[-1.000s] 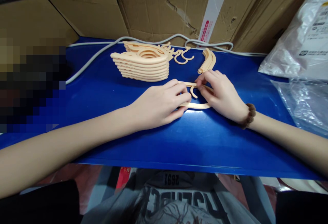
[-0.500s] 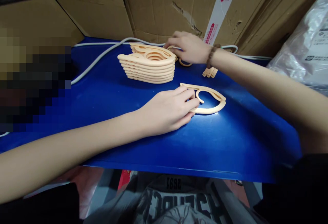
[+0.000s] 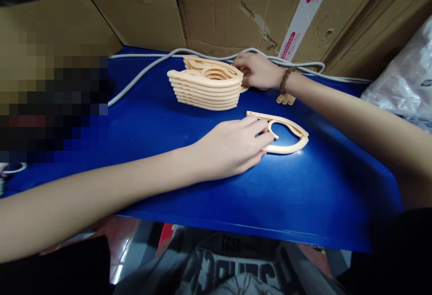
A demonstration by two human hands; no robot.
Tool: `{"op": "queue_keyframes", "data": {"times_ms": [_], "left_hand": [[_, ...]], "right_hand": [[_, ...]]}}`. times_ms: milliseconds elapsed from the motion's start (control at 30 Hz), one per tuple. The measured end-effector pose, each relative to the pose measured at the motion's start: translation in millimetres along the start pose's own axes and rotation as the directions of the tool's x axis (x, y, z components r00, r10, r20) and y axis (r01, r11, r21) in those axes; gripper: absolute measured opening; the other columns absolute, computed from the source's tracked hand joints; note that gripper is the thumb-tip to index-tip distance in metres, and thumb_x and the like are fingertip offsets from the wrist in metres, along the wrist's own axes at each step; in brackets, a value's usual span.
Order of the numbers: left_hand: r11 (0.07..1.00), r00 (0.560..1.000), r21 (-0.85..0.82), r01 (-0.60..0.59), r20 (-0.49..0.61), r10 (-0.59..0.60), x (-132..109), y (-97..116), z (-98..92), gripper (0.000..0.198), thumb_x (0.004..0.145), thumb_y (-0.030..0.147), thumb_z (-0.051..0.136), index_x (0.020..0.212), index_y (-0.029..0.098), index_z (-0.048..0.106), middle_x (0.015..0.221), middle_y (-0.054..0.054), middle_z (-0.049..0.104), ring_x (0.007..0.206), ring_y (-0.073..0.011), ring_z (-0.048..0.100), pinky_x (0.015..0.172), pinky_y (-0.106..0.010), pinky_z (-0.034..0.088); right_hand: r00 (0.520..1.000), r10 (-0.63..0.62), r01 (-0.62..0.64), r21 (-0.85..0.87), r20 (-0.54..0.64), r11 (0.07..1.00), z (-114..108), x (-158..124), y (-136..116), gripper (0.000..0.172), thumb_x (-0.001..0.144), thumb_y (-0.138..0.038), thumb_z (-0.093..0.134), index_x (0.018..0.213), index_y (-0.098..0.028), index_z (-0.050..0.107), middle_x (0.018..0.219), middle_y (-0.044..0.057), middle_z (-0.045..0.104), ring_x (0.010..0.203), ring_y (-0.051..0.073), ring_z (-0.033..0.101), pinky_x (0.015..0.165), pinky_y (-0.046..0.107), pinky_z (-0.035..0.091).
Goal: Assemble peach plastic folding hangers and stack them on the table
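Note:
My left hand [image 3: 241, 144] lies over a cream folding hanger [image 3: 286, 150] on the table, its fingers closed on the near left end. The hanger is folded, and its curved hook shows inside the loop. Behind my right hand's side of the table, a neat stack of folded hangers [image 3: 205, 88] stands to the left. At the stack's right end is my right hand [image 3: 258, 70], fingers curled down. A cream piece pokes out below them; what the fingertips grip is hidden. A few cream hanger parts [image 3: 285, 99] lie under the right wrist.
A white cable [image 3: 138, 76] runs along the back of the blue table [image 3: 168, 198]. Cardboard boxes [image 3: 222, 11] stand behind it. Clear plastic wrapping [image 3: 401, 70] bulges at the right. The table's front edge is close to my body.
The view has shifted slightly, moving everything a little to the right. My right hand's fingers have curled lower beside the stack. My left hand stays on the hanger.

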State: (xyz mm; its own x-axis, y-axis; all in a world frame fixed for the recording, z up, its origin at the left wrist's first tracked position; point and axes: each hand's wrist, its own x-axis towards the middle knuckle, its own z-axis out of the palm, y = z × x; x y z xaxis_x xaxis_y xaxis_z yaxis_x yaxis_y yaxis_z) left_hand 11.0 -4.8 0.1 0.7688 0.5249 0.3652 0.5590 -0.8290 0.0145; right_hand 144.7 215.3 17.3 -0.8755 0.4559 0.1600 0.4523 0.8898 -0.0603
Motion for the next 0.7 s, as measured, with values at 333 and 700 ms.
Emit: {"op": "queue_keyframes", "data": {"times_ms": [333, 700], "left_hand": [[1.0, 1.0, -0.029, 0.007, 0.03, -0.006, 0.0, -1.5, -1.9, 0.024, 0.106, 0.02, 0.045, 0.11, 0.013, 0.067, 0.115, -0.012, 0.069, 0.104, -0.0238, 0.063, 0.093, -0.033, 0.05], [1.0, 0.999, -0.022, 0.013, 0.042, -0.012, 0.5, -1.4, -3.6, 0.025, 0.107, 0.021, 0.044, 0.109, 0.014, 0.067, 0.112, -0.01, 0.068, 0.101, -0.0219, 0.061, 0.089, -0.03, 0.048]], "right_hand": [[0.999, 0.0, 0.0, -0.01, -0.037, 1.0, -10.1, -35.0, 8.7, 0.039, 0.093, -0.039, 0.05, 0.109, -0.012, 0.074, 0.113, 0.009, 0.073, 0.094, 0.015, 0.064, 0.083, 0.028, 0.048], [0.994, -0.101, 0.076, -0.383, -0.045, 0.921, -13.5, -34.5, -17.8, 0.05, 0.102, -0.035, 0.023, 0.096, -0.016, 0.068, 0.103, 0.008, 0.075, 0.093, 0.014, 0.062, 0.085, 0.037, 0.042]]}}
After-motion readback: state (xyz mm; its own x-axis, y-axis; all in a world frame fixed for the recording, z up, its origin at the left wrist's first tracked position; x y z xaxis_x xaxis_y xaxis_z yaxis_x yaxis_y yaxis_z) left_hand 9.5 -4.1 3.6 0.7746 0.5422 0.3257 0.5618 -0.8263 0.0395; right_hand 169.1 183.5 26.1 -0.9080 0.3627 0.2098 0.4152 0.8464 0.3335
